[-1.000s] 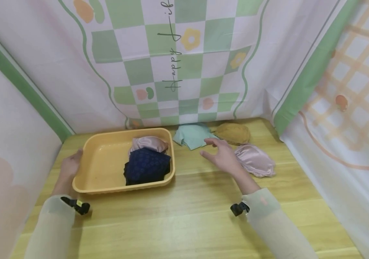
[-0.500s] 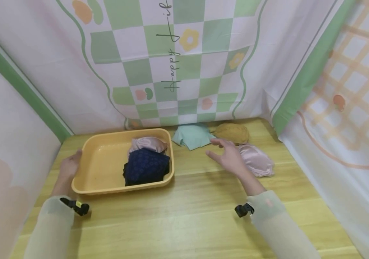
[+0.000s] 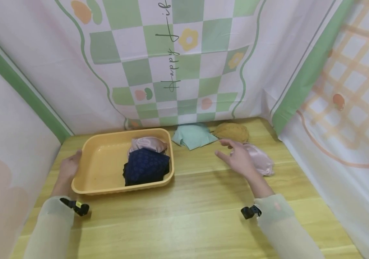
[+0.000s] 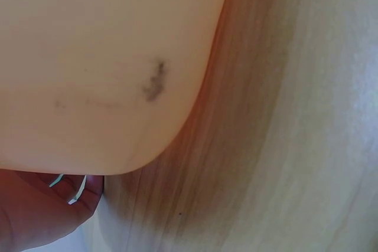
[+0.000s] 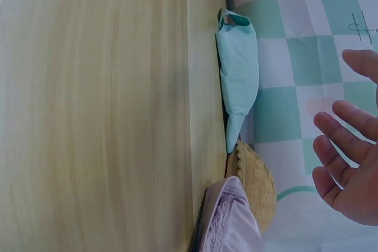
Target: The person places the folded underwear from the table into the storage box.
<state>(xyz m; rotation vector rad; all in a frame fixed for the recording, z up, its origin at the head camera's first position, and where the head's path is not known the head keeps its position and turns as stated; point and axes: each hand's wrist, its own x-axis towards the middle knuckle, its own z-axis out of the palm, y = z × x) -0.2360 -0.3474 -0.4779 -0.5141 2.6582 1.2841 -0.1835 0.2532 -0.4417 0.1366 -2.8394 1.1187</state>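
Note:
My left hand holds the left side of a yellow plastic bin, its fingers partly hidden by the bin wall in the left wrist view. Inside the bin, on its right side, a dark navy patterned folded garment lies in front of a pink satin folded bra. My right hand hovers empty, fingers spread and slightly bent, overlapping another pink satin bra in the head view. Behind it lie a mustard folded bra and a mint-green folded garment.
The wooden table carries everything. A checkered cloth curtain hangs along its back edge, with more printed cloth on the right and a white printed sheet on the left.
My right hand has drifted rightward, away from the mint garment and further over the pink bra on the table. The left hand and the bin stay in place.

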